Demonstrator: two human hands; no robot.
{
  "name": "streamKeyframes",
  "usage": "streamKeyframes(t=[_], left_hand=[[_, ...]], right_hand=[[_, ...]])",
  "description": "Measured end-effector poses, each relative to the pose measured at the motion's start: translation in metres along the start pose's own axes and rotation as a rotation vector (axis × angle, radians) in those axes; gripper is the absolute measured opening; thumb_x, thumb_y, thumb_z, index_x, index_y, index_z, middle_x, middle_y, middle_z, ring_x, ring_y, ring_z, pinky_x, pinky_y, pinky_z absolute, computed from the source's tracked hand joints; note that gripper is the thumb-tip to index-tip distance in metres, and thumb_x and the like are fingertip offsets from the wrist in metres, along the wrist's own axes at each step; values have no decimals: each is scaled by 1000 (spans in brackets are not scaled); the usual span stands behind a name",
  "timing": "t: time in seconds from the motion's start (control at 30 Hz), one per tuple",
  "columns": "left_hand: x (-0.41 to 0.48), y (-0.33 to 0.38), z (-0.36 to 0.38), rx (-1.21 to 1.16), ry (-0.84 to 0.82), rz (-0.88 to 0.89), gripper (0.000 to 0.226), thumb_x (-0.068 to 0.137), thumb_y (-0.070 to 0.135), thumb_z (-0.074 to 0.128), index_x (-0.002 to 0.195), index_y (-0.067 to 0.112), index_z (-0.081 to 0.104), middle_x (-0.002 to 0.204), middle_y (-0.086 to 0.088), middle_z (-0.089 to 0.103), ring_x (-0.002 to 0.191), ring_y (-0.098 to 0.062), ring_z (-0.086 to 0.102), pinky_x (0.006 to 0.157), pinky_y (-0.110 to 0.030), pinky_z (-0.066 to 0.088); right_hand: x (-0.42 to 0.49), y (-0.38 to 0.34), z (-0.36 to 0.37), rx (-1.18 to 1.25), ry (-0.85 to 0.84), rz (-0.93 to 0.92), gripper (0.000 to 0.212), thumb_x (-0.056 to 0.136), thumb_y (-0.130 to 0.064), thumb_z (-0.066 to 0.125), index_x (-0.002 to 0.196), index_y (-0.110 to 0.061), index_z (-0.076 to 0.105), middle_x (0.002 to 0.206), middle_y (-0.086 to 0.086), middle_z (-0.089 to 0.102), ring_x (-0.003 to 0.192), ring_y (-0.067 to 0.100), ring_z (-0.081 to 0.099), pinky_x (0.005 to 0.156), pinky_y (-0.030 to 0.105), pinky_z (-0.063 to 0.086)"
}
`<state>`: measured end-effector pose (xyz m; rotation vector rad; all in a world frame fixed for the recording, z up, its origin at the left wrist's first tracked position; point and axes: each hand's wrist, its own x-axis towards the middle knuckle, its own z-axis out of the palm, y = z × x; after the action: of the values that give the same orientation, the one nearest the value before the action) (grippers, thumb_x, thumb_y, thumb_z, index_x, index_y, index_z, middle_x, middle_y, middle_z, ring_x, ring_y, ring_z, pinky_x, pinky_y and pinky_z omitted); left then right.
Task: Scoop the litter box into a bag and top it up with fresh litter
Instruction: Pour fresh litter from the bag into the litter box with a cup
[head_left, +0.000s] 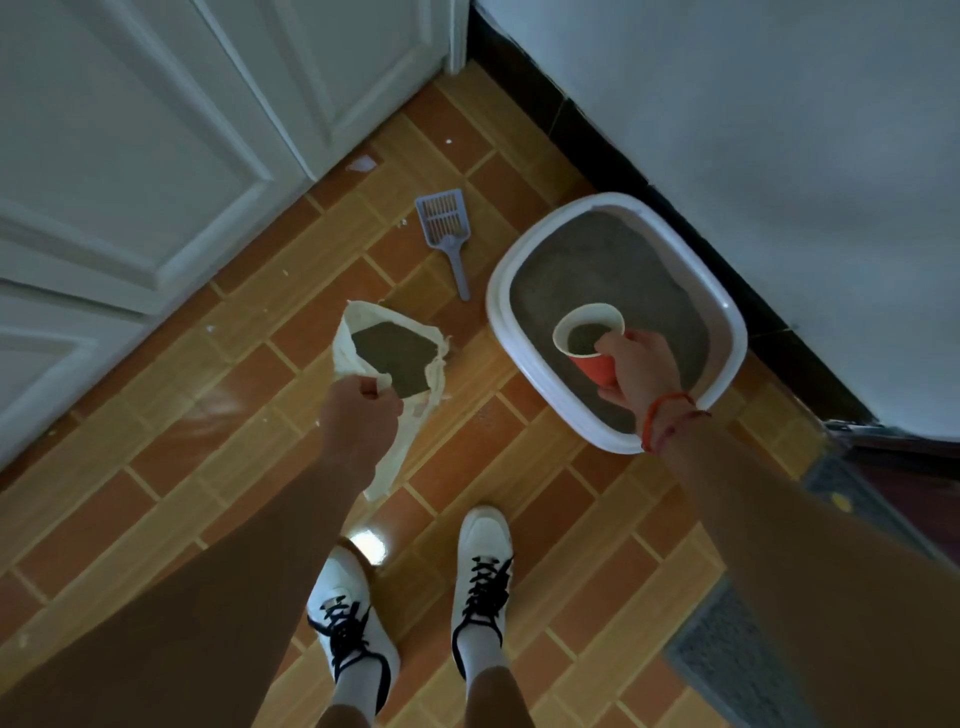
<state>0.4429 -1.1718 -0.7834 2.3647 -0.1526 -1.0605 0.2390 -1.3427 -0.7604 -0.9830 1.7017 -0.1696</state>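
Litter sack (344, 348): cream, frayed mouth, grey granules inside; lower part hidden behind the left hand (358, 415), which pinches its near rim.
Paper cup (589, 364): red outside, white inside, holding litter; base covered by the right hand (644, 369), whose fingers curl round it above the rounded white plastic litter box (497, 296).
Slotted grey-blue scoop (441, 221): on the tiles beyond the left hand.

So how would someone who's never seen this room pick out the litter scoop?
Find the white litter box against the dark skirting. Just left of it, on the orange floor tiles, lies the scoop, untouched. It is the only grey-blue thing there, slotted, with a thin handle.
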Motion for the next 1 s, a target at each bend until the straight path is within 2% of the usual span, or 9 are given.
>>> streamKeyframes(t=[0.13, 0.2, 0.3, 0.33, 0.4, 0.57, 0.73, 0.83, 1.0], left_hand=[[1, 6, 16, 10, 2, 17, 17, 89, 9, 59, 83, -1, 71, 85, -17, 71, 72, -22, 61, 66, -30, 44], [3, 9, 23, 22, 6, 27, 16, 88, 9, 61, 80, -2, 70, 82, -18, 70, 69, -23, 61, 65, -31, 45], [5, 13, 32, 48, 1, 27, 16, 89, 9, 58, 83, -2, 69, 78, -15, 69, 65, -19, 57, 63, -30, 44], [5, 13, 34, 54, 1, 29, 17, 89, 8, 56, 84, -4, 68, 78, -16, 68, 65, -19, 56, 61, -30, 43], [7, 14, 39, 59, 2, 31, 17, 87, 4, 54, 82, -7, 66, 74, -20, 64, 61, -19, 51, 57, -29, 40], [7, 16, 49, 82, -23, 31, 30, 88, 2, 52, 59, 11, 52, 56, -3, 47, 54, -15, 40, 53, -22, 31], [8, 20, 56, 96, 11, 30, 22, 86, -1, 49, 69, 8, 60, 62, -3, 52, 58, -14, 44, 56, -23, 33], [8, 21, 58, 104, 9, 51, 28, 86, -2, 49, 61, 10, 55, 59, -3, 48, 57, -16, 42, 57, -23, 32], [9, 21, 58, 82, 3, 42, 14, 85, 1, 57, 82, 7, 68, 74, -8, 63, 67, -19, 54, 62, -24, 41]], right_hand=[[23, 20, -25, -143, 141, 39, 61, 57, -48, 66, 111, -21, 62, 95, -2, 66, 90, 19, 63, 81, 46, 58], [32, 29, -37, -190, 192, 45, 72, 50, -53, 65, 113, -19, 61, 100, 3, 67, 89, 22, 65, 75, 42, 59], [35, 31, -51, -234, 217, 57, 67, 61, -45, 71, 119, -16, 56, 106, 7, 65, 85, 21, 63, 58, 23, 45], [38, 33, -55, -250, 229, 70, 72, 57, -47, 71, 120, -18, 55, 110, 8, 63, 85, 22, 63, 56, 22, 42], [45, 40, -62, -292, 263, 90, 82, 46, -52, 69, 120, -24, 51, 118, 11, 59, 84, 25, 64, 59, 24, 46], [50, 47, -74, -442, 339, 95, 72, 65, -39, 79, 126, -23, 42, 127, 15, 50, 94, 32, 60, 73, 36, 52], [57, 46, -82, -557, 399, 91, 73, 71, -40, 78, 130, -23, 38, 129, 17, 38, 104, 37, 55, 84, 49, 55], [60, 45, -87, -609, 405, 55, 77, 70, -42, 78, 133, -23, 37, 129, 16, 36, 106, 37, 52, 86, 50, 54], [58, 39, -94, -721, 434, 4, 74, 71, -39, 76, 131, -20, 38, 126, 17, 35, 107, 38, 50, 86, 50, 53]])
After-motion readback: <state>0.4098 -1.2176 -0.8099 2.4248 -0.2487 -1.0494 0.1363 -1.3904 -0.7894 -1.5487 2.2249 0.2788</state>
